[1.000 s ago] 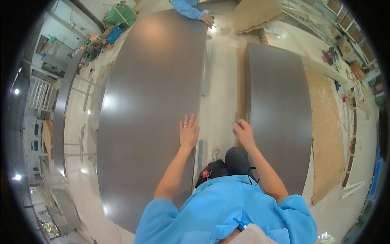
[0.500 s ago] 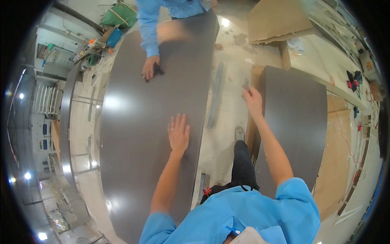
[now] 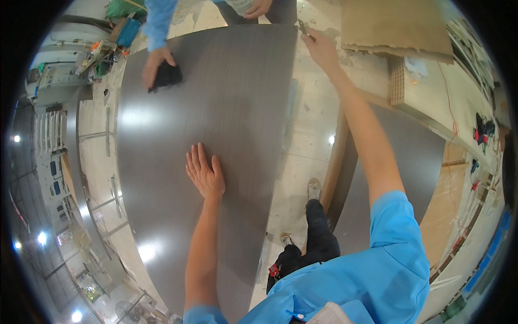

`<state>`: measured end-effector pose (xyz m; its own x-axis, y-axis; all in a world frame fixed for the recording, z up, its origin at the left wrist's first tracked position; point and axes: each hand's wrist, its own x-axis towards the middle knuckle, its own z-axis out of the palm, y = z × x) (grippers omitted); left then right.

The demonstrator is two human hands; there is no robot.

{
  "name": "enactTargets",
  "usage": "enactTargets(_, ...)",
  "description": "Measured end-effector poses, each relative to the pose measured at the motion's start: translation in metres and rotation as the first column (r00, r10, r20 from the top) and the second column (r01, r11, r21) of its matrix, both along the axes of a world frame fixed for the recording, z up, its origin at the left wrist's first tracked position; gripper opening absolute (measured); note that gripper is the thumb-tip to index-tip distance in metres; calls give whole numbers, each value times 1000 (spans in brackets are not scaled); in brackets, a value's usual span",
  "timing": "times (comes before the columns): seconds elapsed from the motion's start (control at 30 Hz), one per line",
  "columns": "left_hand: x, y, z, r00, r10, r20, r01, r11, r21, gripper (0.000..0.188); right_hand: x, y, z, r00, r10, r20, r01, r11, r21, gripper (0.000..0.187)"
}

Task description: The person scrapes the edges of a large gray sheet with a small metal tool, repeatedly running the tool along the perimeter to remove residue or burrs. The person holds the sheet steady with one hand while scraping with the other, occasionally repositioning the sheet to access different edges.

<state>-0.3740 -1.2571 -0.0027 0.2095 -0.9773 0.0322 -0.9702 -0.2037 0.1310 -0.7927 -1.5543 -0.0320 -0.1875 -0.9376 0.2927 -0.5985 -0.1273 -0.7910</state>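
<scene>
Clearly, the work lies along the right edge of the large dark panel (image 3: 237, 113), which stretches from near to far on the left side of the walkway. The left hand (image 3: 205, 174) rests palm down near the middle of that panel, fingers extended and thumb apart, holding nothing. That flat palm looks like a good support for a long reach; weight is best spread over the whole palm, since a push from the fingertips could smear the glossy finish.

The right hand (image 3: 322, 47) is stretched out to the panel's far right corner, fingers closed round a small flat tool (image 3: 302, 26). Whether the tool touches the corner or hangs just beside it, I cannot tell. At such a stretch, control is probably weak, so a small step toward the far end would let the elbow bend and the wrist steer. Any stroke should be light, with the tool lying low against the edge, because a raised corner of it could scratch the dark face.

At the far left, a co-worker's hand (image 3: 157, 63) presses a black cloth (image 3: 166, 77) onto the same panel; it would be wise to keep the tool clear of that arm's sweep. On the right, a second dark panel (image 3: 394, 156) lies close to the person's leg (image 3: 317, 227), so footing deserves care too.
</scene>
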Motion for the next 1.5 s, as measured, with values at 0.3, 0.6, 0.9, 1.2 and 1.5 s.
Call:
enactTargets(0.3,-5,4,5,999,-34,-7,34,999,-25,67,-4,-5,-10,886,268,-377,-306,951,-44,36)
enactTargets(0.6,-5,2,4,999,-42,1,42,999,-19,67,23,119,-8,599,611,-518,-603,770,211,42)
enactTargets(0.9,-6,6,5,999,-34,-17,34,999,-22,66,14,75,9,684,472,-556,-433,876,210,46)
enactTargets(1.2,-9,2,9,999,-49,-1,49,999,-17,65,7,58,2,868,364,-337,-396,918,-30,39)
enactTargets(1.5,-11,4,10,999,-41,-9,41,999,-26,64,-12,-41,-15,997,82,-14,-83,994,-64,30)
